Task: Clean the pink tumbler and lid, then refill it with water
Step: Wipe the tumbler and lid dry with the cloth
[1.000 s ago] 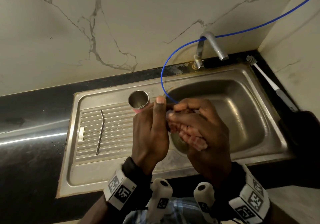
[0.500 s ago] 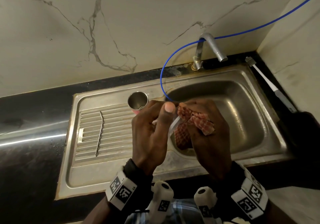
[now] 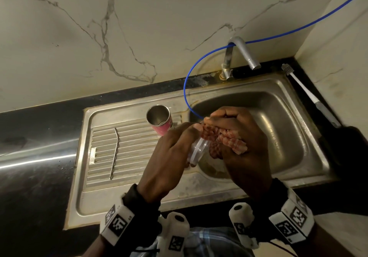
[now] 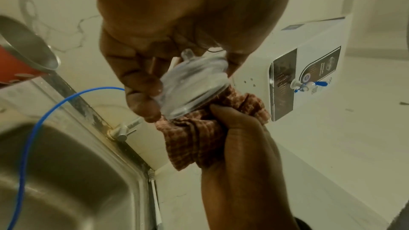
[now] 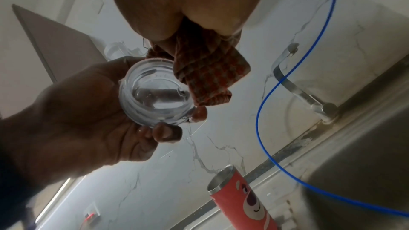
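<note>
The pink tumbler (image 3: 160,120) stands upright and open on the drainboard, with no lid on it; its bear print shows in the right wrist view (image 5: 245,198). My left hand (image 3: 169,157) holds the clear plastic lid (image 3: 196,152) by its rim over the basin's left edge, fingers curled round it (image 4: 192,85) (image 5: 155,93). My right hand (image 3: 239,137) grips a bunched red checked cloth (image 3: 223,140) and presses it against the lid's edge (image 4: 199,135) (image 5: 205,73).
The steel sink (image 3: 298,157) has a basin on the right and a ribbed drainboard on the left, where a bent metal straw (image 3: 115,153) lies. A tap (image 3: 239,55) and a blue tube (image 3: 186,89) hang over the basin. A brush (image 3: 306,93) lies on the right counter.
The cloth, earlier closed inside my right hand, now shows bunched against the lid. My left hand has turned the lid, and both hands have shifted slightly right over the basin.
</note>
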{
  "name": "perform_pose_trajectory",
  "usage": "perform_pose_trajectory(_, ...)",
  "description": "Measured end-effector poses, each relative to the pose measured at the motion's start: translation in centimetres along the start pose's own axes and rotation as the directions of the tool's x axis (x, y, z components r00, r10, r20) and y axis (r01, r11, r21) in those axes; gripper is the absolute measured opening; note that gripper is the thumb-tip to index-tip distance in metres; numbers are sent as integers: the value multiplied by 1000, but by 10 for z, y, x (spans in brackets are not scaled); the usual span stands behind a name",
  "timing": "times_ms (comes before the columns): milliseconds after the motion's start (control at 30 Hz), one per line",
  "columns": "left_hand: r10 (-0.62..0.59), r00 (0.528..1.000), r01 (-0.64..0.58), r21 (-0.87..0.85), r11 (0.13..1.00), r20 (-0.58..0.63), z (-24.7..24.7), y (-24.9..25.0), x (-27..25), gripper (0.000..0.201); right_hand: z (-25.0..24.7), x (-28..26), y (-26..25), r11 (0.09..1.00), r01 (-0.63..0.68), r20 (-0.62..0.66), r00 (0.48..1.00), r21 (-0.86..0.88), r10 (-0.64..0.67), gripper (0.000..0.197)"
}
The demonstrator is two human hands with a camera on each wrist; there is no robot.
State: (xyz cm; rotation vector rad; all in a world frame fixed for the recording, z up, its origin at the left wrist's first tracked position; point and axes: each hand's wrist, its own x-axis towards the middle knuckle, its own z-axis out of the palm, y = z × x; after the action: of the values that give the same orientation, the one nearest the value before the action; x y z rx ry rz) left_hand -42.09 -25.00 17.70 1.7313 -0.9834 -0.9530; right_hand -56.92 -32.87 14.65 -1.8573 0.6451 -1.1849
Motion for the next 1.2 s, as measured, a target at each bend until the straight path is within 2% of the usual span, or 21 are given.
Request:
perform_pose_trajectory(67,-28,998,26,-38,999,-58,4,-2,1,43,3,-3,-2,999,40,44,998,-36,-38,25)
perform_pose_trajectory(167,-48,988,43,-37,998,-146,8,0,2,59,9,-9,-4,991,95,75,993,-100,-88,27)
perform_pose_trajectory(300,36,988,-20,102,995,-150,7,3,0,81,7,-6,-1,981,138,43,990,-140,-133,23)
perform_pose_trajectory(367,74,986,-58,111,992,-152,7,3,-3,86,7,-3,8,988,94,10,996,-121,-93,23)
perform_pose_trajectory(433,124,978,-113,73,991,-169,8,5,-6,81,7,-3,14,994,-9,-10,1000,-109,8,20)
perform_pose_trajectory(500,167,968,-161,43,986,-187,8,8,-5,74,7,-7,15,991,-55,-27,998,-123,52,23)
perform_pose_trajectory(567,187,963,-174,80,981,-196,9,7,-2,73,6,-11,10,993,-22,-46,999,-119,16,27)
perform_pose_trajectory(667,189,965,-159,172,972,-180,13,1,2,85,5,-10,-1,998,26,-78,996,-48,-30,26)
perform_pose_trajectory(767,158,972,-118,222,968,-173,14,-3,4,95,5,-11,-5,995,84,-40,996,-50,-86,22)
perform_pose_trajectory(800,156,973,-116,221,968,-172,14,-3,5,96,6,-12,-5,993,108,-18,994,-49,-109,20)
perform_pose_trajectory(867,163,971,-126,208,970,-172,14,0,2,90,3,-12,2,993,103,-20,995,62,-102,21)
perform_pose_trajectory(933,191,968,-160,188,969,-161,15,6,-1,82,1,-6,6,988,49,-51,998,148,-42,35)
perform_pose_trajectory(1067,208,967,-188,135,973,-150,15,5,-1,74,1,-3,6,997,25,-40,999,75,-22,27)
perform_pose_trajectory(1200,166,973,-142,149,979,-162,15,-6,6,68,10,-7,1,998,54,-11,998,41,-54,18)
